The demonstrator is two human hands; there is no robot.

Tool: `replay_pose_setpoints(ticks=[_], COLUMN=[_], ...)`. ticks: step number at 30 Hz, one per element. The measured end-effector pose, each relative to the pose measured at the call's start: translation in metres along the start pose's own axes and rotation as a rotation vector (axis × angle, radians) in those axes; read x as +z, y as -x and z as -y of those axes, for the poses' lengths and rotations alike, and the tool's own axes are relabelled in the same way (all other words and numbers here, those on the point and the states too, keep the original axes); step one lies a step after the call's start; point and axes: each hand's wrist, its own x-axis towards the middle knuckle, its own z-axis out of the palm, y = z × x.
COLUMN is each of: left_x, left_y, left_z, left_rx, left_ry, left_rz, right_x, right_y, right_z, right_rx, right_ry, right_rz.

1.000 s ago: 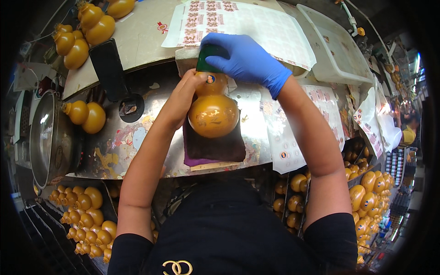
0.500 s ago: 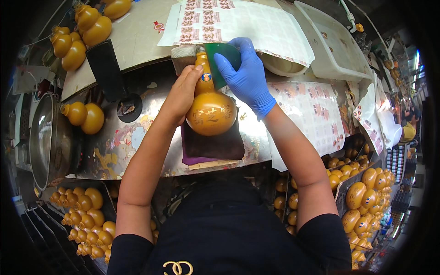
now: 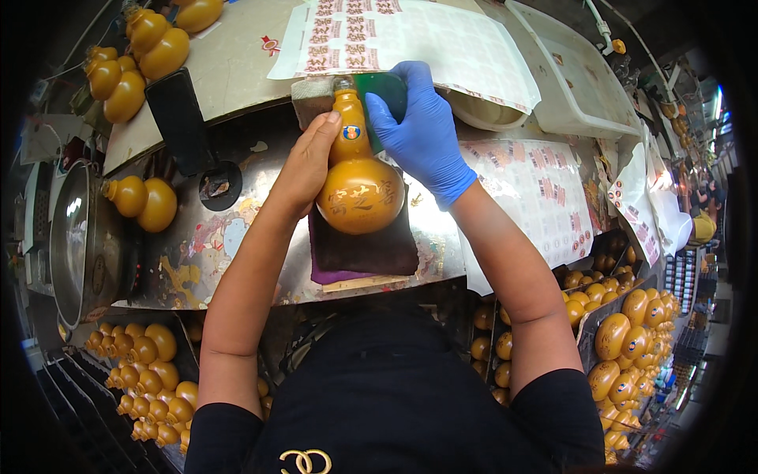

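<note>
A gourd-shaped amber bottle [image 3: 361,196] lies on a dark cloth pad [image 3: 367,251], its neck pointing away from me. Dark lettering runs across its round body, and a small blue round sticker sits on its upper bulb. Bare and curled round the bottle's left side, my left hand [image 3: 309,162] grips it with the thumb near the neck. My right hand [image 3: 417,130], in a blue glove, pinches a flat green scraper [image 3: 387,93] beside the right of the neck. The scraper's lower edge is close to the upper bulb; whether it touches is hard to see.
Beyond the bottle lies a sheet of printed labels [image 3: 426,47], with another label sheet [image 3: 529,197] to the right. A phone on a stand [image 3: 178,118], a lone gourd bottle [image 3: 146,201] and a metal basin [image 3: 83,245] are left. Crated bottles [image 3: 150,379] flank me.
The bottle and my left hand have shifted slightly left. The green scraper has tilted a little away from the neck, still in my right hand.
</note>
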Motion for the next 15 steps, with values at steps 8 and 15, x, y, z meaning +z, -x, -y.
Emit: replay_pose_setpoints(ticks=[8, 15], left_x=[-0.01, -0.009], left_y=[0.002, 0.017], left_z=[-0.001, 0.001], left_rx=[-0.075, 0.011], left_ry=[0.124, -0.114], left_rz=[0.055, 0.111], right_x=[-0.012, -0.024], right_y=[-0.009, -0.037], right_z=[-0.003, 0.0], right_rx=[-0.04, -0.04], right_ry=[-0.023, -0.376], right_rz=[0.112, 0.561])
